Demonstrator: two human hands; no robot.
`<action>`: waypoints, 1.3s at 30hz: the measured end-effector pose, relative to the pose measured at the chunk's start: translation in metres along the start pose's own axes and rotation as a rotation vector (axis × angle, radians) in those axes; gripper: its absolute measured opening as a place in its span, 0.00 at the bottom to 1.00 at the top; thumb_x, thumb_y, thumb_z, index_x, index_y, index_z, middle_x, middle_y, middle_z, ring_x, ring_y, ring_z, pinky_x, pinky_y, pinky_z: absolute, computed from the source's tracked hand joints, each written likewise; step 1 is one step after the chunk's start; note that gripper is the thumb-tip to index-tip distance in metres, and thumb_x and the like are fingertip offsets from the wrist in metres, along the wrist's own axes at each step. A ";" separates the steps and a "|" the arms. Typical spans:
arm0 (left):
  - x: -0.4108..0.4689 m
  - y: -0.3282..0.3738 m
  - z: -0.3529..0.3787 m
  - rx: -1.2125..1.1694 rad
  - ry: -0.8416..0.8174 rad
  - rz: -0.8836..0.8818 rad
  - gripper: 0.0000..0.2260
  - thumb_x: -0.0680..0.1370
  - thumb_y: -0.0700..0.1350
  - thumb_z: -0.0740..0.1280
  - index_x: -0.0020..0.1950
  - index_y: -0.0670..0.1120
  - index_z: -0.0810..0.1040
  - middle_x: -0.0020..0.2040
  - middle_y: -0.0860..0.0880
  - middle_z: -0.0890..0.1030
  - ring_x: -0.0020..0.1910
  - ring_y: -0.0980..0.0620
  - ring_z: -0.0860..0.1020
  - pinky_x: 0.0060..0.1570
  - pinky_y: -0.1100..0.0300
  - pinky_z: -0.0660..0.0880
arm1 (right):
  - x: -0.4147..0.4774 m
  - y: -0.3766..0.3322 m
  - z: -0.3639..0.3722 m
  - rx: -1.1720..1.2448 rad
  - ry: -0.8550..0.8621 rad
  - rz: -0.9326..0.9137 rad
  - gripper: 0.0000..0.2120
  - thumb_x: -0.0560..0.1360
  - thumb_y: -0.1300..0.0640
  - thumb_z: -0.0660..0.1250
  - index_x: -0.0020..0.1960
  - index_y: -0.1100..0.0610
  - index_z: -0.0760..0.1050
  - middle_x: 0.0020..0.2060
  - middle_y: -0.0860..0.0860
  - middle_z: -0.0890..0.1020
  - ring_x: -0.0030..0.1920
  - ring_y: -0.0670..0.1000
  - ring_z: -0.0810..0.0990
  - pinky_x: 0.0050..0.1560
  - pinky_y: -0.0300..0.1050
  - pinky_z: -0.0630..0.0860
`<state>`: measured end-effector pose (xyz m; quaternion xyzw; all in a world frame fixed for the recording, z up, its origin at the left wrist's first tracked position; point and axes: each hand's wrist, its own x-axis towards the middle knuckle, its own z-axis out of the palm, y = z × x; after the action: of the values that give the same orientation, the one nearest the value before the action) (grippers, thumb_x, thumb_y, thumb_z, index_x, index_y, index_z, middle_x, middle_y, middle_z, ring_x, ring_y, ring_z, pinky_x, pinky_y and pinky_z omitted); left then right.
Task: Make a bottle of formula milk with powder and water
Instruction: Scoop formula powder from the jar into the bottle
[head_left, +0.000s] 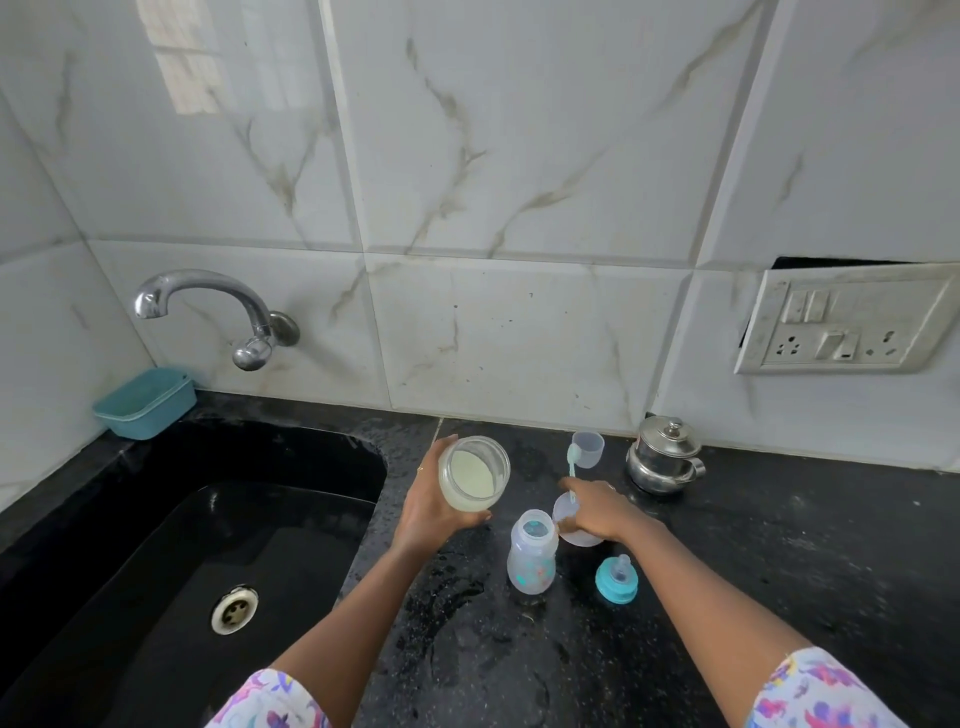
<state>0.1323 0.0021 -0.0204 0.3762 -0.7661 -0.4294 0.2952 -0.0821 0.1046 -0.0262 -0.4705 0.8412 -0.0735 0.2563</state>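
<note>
Powder step: the left hand grips the open powder jar, while the right hand pinches a teal scoop. Next, likely, comes dipping it and tipping powder into the open bottle.

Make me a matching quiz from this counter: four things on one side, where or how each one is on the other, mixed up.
1 powder jar
2 baby bottle
3 teal teat ring
4 steel pot

A standing open on the counter
B held by the left hand
C lidded, near the wall
D lying right of the bottle

Pairs: 1-B, 2-A, 3-D, 4-C
</note>
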 end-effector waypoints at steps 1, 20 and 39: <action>0.000 0.000 0.000 0.017 0.004 0.006 0.45 0.58 0.43 0.81 0.69 0.57 0.61 0.65 0.56 0.72 0.64 0.56 0.70 0.60 0.59 0.66 | -0.002 -0.004 -0.003 0.064 0.100 -0.052 0.26 0.75 0.47 0.66 0.71 0.53 0.66 0.68 0.57 0.72 0.68 0.58 0.69 0.67 0.53 0.65; 0.002 0.003 -0.015 0.118 0.039 0.167 0.46 0.59 0.42 0.81 0.71 0.46 0.61 0.67 0.52 0.68 0.62 0.58 0.67 0.60 0.70 0.64 | -0.035 -0.079 -0.022 -0.301 0.752 -0.835 0.07 0.69 0.61 0.64 0.36 0.54 0.80 0.32 0.48 0.80 0.31 0.51 0.76 0.24 0.40 0.72; 0.001 0.009 -0.018 0.226 -0.015 0.355 0.40 0.61 0.43 0.81 0.68 0.39 0.65 0.64 0.53 0.64 0.63 0.62 0.62 0.58 0.82 0.55 | -0.048 -0.105 -0.017 -0.463 0.590 -0.616 0.11 0.54 0.64 0.77 0.27 0.50 0.81 0.21 0.50 0.74 0.22 0.51 0.74 0.23 0.35 0.57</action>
<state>0.1428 -0.0033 -0.0047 0.2629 -0.8659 -0.2848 0.3161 0.0085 0.0852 0.0442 -0.7015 0.6937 -0.0874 -0.1382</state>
